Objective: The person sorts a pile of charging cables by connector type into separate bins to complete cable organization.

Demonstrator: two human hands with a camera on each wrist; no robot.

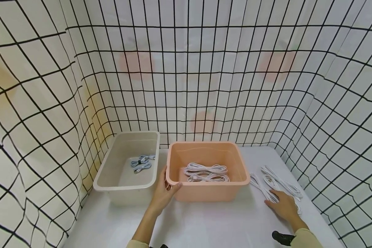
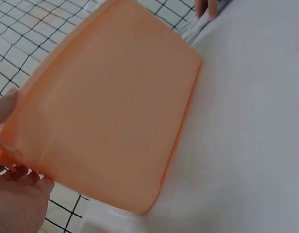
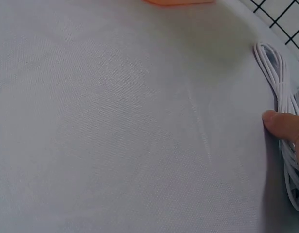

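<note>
My left hand grips the front left corner of an orange plastic bin, thumb at the rim and fingers curled on its side. In the left wrist view the bin's wall fills the middle. Coiled white cables lie inside this bin. To its right, my right hand holds a bundled white cable on the table. The right wrist view shows the thumb across that bundle; the other fingers are mostly out of frame. More white cable bundles lie beside the right hand.
A cream bin stands left of the orange one, with several small light-blue cables in it. The white table is bordered at the back and sides by black wire grid in front of pale cloth.
</note>
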